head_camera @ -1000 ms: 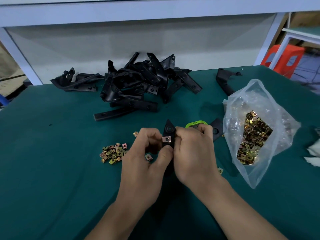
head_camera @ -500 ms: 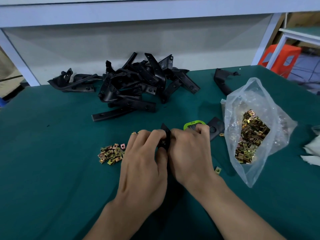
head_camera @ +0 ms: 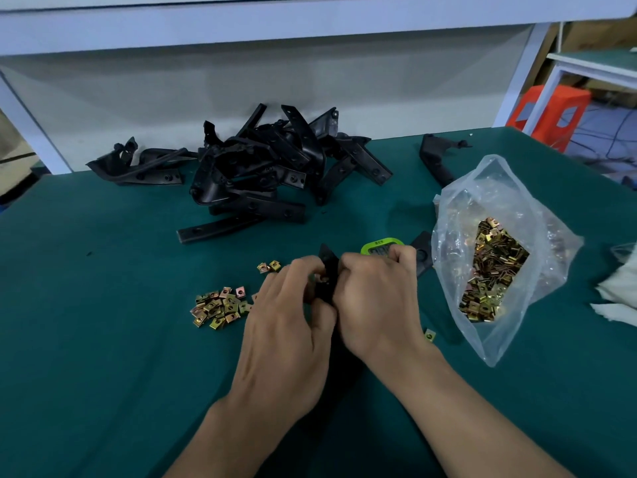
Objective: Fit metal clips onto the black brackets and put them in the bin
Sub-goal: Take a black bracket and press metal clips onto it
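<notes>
A black bracket (head_camera: 328,270) stands between my two hands at the table's middle, only its upper tip and a narrow strip showing. My left hand (head_camera: 289,322) grips it from the left, fingers curled over its edge. From the right my right hand (head_camera: 375,301) holds it, fingers curled round its far side. Any clip on the bracket is hidden by my fingers. A small heap of brass-coloured metal clips (head_camera: 220,307) lies just left of my left hand, with two more clips (head_camera: 269,266) above it.
A pile of black brackets (head_camera: 262,167) lies at the back centre. A clear plastic bag (head_camera: 496,250) of clips sits at the right, a lone bracket (head_camera: 436,160) behind it. A green device (head_camera: 379,246) peeks out behind my right hand. White cloth (head_camera: 617,291) lies far right.
My hands closed tighter round the bracket and turned it, so the clip seen on its face a second ago is hidden now. My left fingers curled over its edge.
</notes>
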Demonstrator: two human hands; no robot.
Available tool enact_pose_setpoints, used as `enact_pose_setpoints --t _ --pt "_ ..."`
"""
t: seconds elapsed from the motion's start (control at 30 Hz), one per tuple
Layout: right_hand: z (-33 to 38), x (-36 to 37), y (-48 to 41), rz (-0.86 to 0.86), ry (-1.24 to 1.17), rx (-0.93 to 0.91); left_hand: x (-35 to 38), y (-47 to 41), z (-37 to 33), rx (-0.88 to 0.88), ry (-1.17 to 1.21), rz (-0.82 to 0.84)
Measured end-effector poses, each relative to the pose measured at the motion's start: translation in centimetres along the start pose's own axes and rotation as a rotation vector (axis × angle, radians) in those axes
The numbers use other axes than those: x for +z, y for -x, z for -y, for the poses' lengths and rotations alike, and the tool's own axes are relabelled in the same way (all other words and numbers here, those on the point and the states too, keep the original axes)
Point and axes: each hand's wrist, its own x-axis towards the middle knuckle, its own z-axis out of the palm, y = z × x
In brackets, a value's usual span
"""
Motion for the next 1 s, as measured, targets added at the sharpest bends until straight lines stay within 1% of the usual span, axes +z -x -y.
enact_pose_setpoints --t 0.07,0.13,0.23,0.33,0.43,0.5,0.63,0.73,0.83,0.93,1.0 --pt "-0.1 0.1 -0.5 0.008 -0.1 0.061 0.1 0.1 -0.1 -0.162 0.129 -0.036" --pt "0.1 0.3 -0.3 -0.02 -0.17 -0.009 0.1 -0.4 0.5 -0.236 0.245 -0.034" --pt "0.2 0.4 0.3 0.054 -0.319 -0.105 -0.4 -1.2 1.3 -0.27 0.455 0.097" --pt "0.2 0.2 0.5 0.123 -0.411 -0.143 -0.9 -1.5 1.4 -0.34 0.672 0.197" --pt "0.3 -0.3 0.2 0.15 -0.429 -0.112 -1.0 -1.7 1.5 -0.472 0.937 0.275" --pt "0.2 -0.7 0.0 0.144 -0.404 -0.108 -1.1 -1.8 1.6 -0.547 1.047 0.297" --pt "0.1 -2.1 -0.2 0.105 -0.389 -0.119 -1.4 -1.9 1.5 -0.531 1.113 0.332" --pt "0.2 -2.2 0.0 0.118 -0.402 -0.108 -1.8 -2.1 2.1 -0.493 1.104 0.41" --pt "0.6 -1.7 0.2 0.129 -0.399 -0.085 -2.4 -2.0 2.6 -0.502 1.131 0.469" --pt "0.9 -1.7 0.5 0.093 -0.384 -0.091 -2.5 -1.9 2.7 -0.469 1.115 0.488" --pt "0.9 -1.8 0.6 0.031 -0.33 -0.122 -2.6 -1.9 2.7 -0.448 1.07 0.474"
